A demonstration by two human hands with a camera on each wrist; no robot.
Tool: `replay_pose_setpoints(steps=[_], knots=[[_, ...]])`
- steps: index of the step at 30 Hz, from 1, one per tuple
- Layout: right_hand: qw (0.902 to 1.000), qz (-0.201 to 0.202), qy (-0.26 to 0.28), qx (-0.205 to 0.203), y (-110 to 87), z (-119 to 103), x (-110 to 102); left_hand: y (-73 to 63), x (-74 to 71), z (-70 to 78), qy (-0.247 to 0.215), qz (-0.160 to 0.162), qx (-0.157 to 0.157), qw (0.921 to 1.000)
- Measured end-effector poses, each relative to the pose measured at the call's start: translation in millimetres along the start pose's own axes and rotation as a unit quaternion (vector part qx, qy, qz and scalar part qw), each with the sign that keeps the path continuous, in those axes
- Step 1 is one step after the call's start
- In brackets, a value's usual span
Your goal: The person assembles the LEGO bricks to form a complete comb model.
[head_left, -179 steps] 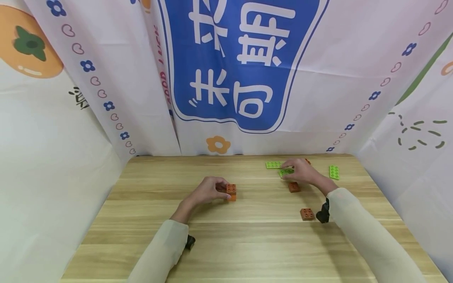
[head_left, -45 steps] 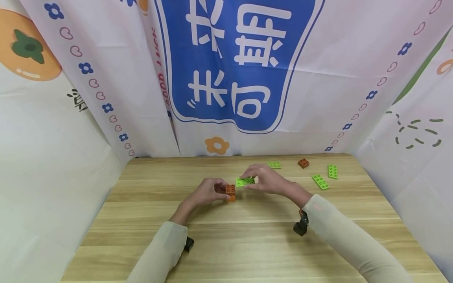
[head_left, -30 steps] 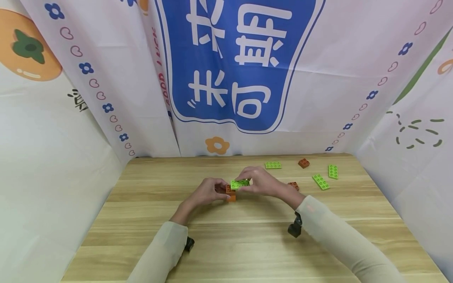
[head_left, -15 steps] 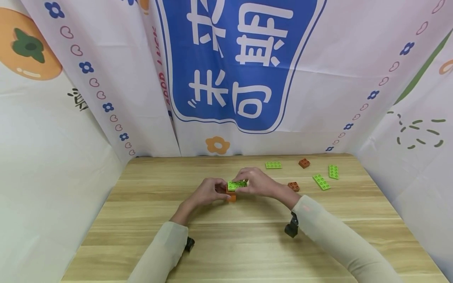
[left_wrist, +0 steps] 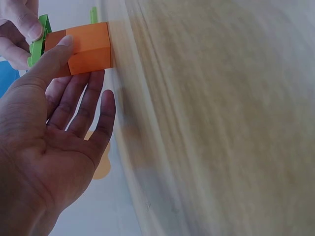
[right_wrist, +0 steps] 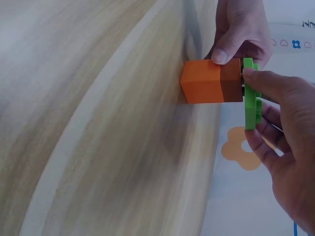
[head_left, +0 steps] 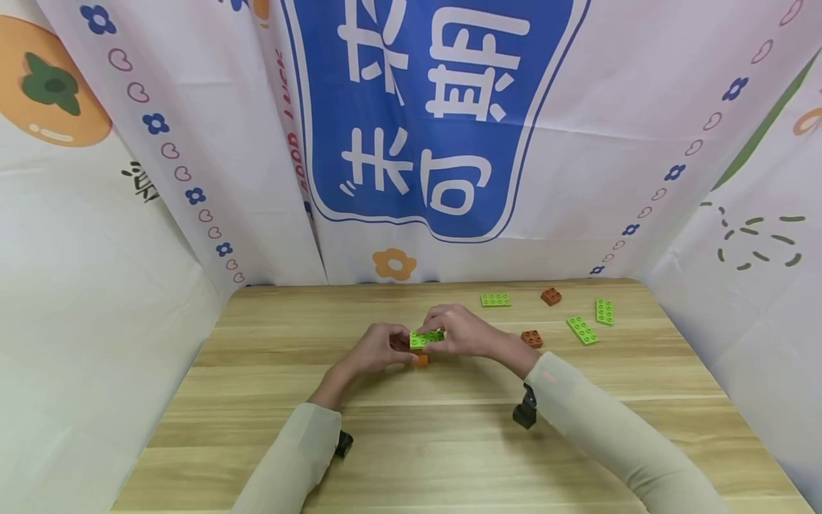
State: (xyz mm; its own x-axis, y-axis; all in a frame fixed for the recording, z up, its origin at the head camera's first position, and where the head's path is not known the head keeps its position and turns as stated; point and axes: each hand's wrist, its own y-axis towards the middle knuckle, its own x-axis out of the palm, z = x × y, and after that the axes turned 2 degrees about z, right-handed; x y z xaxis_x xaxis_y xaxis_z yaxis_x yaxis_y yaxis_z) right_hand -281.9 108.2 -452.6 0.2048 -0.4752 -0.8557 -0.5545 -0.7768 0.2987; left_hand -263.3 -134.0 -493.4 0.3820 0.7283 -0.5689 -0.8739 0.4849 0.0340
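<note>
A bright orange building brick (right_wrist: pixel 202 81) stands on the table, with a thinner brown brick (right_wrist: pixel 232 81) stacked on it. My left hand (head_left: pixel 374 348) grips this stack from the left, its thumb across the near side where the two bricks meet. With thumb and fingers, my right hand (head_left: pixel 464 333) pinches a flat lime green brick (right_wrist: pixel 250 110) over the brown one. In the right wrist view a narrow gap with studs shows between green and brown. The green brick reaches out past the stack on the right.
Three more green bricks lie at the back right: one flat near the rear edge (head_left: pixel 495 300), an angled green brick (head_left: pixel 582 330) and another green brick (head_left: pixel 604 312). Two brown bricks are there too, a rear brown brick (head_left: pixel 551 296) and a nearer brown brick (head_left: pixel 531 338).
My right hand has brought the green brick from the back right, leftward and then down onto the top of the stack. My left hand has stayed in place, holding the stack.
</note>
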Motion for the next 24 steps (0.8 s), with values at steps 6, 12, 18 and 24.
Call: replay_pose_setpoints(steps=[6, 12, 18, 24], knots=[[0.9999, 0.000, 0.003, 0.014, 1.0, 1.2, 2.0, 1.6, 0.5, -3.2, -0.004, -0.003, 0.005, 1.0000], [0.9997, 0.002, 0.013, 0.019, 1.7, 1.0, 2.8, 2.0, 0.8, -4.4, -0.009, -0.004, 0.004, 0.9999], [0.9994, -0.002, 0.024, 0.026, 3.5, 0.7, 2.4, 2.2, 0.4, -4.8, -0.006, -0.005, 0.006, 1.0000], [0.9992, -0.004, 0.022, 0.032, 5.3, -1.0, 3.1, 1.8, -0.5, -4.0, -0.002, -0.002, 0.004, 1.0000]])
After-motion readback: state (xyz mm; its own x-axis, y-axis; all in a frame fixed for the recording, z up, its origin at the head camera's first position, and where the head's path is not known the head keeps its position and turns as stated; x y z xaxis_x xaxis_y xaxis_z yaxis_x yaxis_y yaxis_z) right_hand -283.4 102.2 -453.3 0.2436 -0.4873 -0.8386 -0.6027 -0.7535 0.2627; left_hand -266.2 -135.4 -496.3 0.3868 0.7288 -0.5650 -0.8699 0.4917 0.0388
